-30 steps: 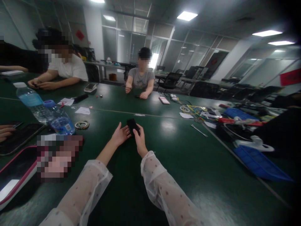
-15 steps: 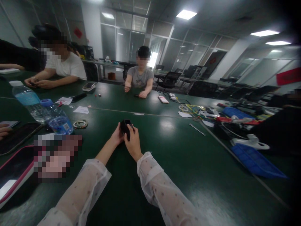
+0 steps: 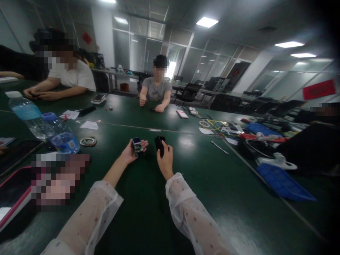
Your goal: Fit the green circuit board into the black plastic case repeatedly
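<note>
On the upturned palm of my left hand (image 3: 130,153) rests a small circuit board module (image 3: 137,147) with a little screen at its top; the thumb lies along its side. My right hand (image 3: 166,157) grips a black case (image 3: 159,144) from the right side, a short way to the right of the module. The two items are apart, both held over the green table (image 3: 148,198). A bracelet (image 3: 88,141) lies left of my left hand, and a wrench (image 3: 219,147) lies to the right of my right hand.
Two bottles (image 3: 62,136) stand at the left, near a pouch with a pink edge (image 3: 16,198). A blue tray (image 3: 284,182), cables (image 3: 212,124) and tools are at the right. Across the table sit a person in grey (image 3: 156,88) and a person in white (image 3: 77,76).
My right hand has moved right with the black case, away from my left hand. The module on my left palm is now uncovered, and the left fingers have opened out.
</note>
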Motion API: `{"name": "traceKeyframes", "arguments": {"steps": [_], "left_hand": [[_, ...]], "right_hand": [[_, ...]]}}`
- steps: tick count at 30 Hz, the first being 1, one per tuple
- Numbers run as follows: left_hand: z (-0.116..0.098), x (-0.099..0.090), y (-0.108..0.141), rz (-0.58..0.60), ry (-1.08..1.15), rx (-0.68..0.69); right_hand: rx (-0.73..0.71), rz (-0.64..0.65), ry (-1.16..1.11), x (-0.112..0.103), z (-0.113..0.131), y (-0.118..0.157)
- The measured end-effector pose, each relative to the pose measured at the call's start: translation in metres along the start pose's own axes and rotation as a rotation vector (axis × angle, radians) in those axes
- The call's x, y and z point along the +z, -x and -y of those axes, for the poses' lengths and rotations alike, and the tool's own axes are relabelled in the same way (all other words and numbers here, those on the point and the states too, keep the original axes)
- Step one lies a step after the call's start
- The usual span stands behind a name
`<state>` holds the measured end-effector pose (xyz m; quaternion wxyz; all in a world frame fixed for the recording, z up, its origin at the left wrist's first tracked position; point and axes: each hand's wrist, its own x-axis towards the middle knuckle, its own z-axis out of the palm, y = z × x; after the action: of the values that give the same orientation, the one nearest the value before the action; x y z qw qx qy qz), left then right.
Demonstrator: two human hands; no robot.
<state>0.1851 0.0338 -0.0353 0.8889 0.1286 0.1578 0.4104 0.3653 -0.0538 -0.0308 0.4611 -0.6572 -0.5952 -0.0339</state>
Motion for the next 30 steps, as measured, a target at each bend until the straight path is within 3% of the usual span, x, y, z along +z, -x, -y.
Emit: {"name": "traceKeyframes", "arguments": {"steps": [9,30], "left_hand": [[-0.0002,-0.0015,-0.0016,0.037,-0.047,-0.001],[-0.0006,-0.0019,-0.0026,0.046,-0.106,0.005]], "right_hand": [[-0.014,0.105,0.063,0.0011,0.0025,0.0042],[-0.032,0.156,0.202,0.0017,0.0042,0.0058]]}}
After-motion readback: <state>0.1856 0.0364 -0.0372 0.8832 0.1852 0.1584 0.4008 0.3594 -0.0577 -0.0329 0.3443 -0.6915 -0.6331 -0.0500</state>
